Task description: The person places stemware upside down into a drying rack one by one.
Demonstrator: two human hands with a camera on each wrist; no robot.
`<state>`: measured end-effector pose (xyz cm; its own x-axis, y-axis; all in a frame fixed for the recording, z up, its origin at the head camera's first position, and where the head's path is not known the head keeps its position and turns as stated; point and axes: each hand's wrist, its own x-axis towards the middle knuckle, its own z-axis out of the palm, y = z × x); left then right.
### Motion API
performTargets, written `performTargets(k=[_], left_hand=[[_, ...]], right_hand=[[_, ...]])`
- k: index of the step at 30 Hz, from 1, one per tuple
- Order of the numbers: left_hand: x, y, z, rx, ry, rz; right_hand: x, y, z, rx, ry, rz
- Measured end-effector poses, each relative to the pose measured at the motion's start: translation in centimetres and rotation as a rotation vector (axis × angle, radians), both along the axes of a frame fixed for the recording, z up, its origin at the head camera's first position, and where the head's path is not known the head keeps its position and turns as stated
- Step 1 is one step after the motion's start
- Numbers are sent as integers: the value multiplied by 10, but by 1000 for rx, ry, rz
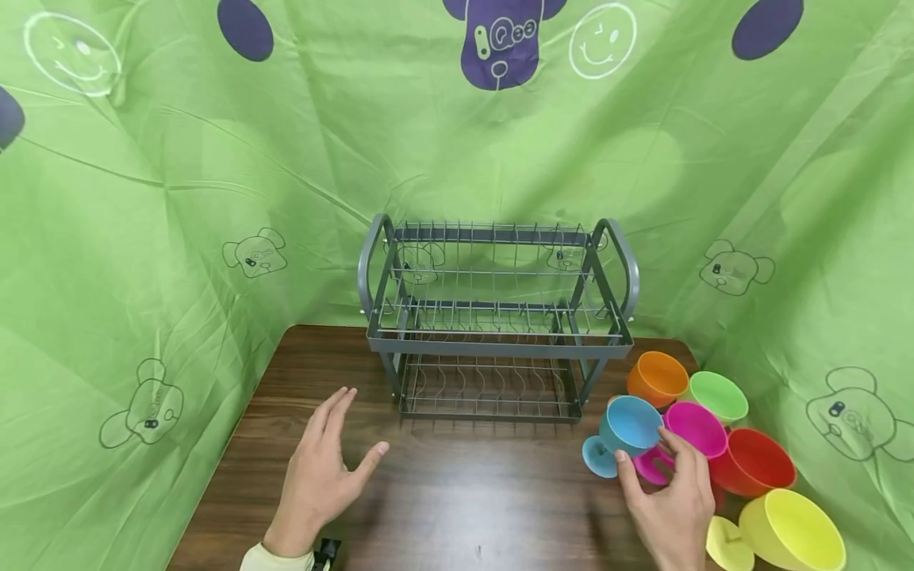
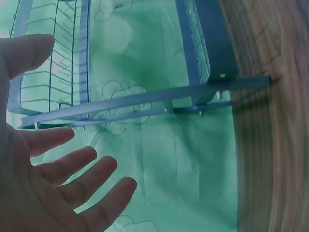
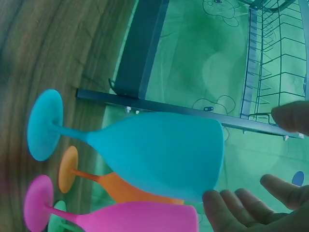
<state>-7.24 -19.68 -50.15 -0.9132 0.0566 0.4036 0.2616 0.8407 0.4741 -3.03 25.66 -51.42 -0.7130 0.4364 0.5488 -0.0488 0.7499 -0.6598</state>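
A blue plastic goblet [image 1: 631, 424] stands on the table right of the dish rack. My right hand [image 1: 671, 492] is at its near side, thumb and fingers spread apart. In the right wrist view a fingertip of the right hand [image 3: 256, 208] meets or nearly meets the rim of the blue goblet [image 3: 159, 152], while the thumb stays off it. A magenta goblet [image 1: 696, 430] stands just right of the blue one, with an orange goblet [image 1: 657, 379] behind. My left hand [image 1: 321, 476] hovers left of centre, fingers extended, holding nothing; in its wrist view the left hand [image 2: 53, 193] faces the rack.
A grey two-tier dish rack [image 1: 500, 347] stands at the back of the brown wooden table [image 1: 457, 492]. Green [image 1: 717, 396], red [image 1: 757, 464] and yellow [image 1: 793, 530] goblets stand along the right edge. A green printed cloth [image 1: 164, 317] hangs round the table.
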Motion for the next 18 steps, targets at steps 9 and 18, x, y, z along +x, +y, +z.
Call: performTargets(k=[9,18], left_hand=[[4,17,-7,63,-8,-51],[11,35,-14,80,-6,-92]], right_hand=[[3,-7,-13,-88,-28,-96],[-9,-16,-31,-290,-1,-228]])
